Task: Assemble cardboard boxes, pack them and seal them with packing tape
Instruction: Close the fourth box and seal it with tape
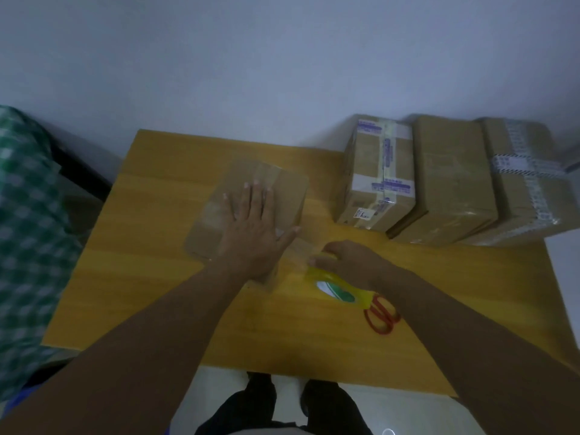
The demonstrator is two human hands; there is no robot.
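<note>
Desk (pixel 150 277): yellow wood-grain top, set against the wall.
Wall (pixel 282 58): plain, pale grey-blue.
Cloth (pixel 28 246): green-and-white checked, draped at the left, just beside the desk.
Dark bar (pixel 78 171): between cloth and desk.
Floor (pixel 219 390): pale, below the desk's near edge.

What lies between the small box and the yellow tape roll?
A stretch of clear tape, pulled from the roll to the box; the head view shows it.
</note>
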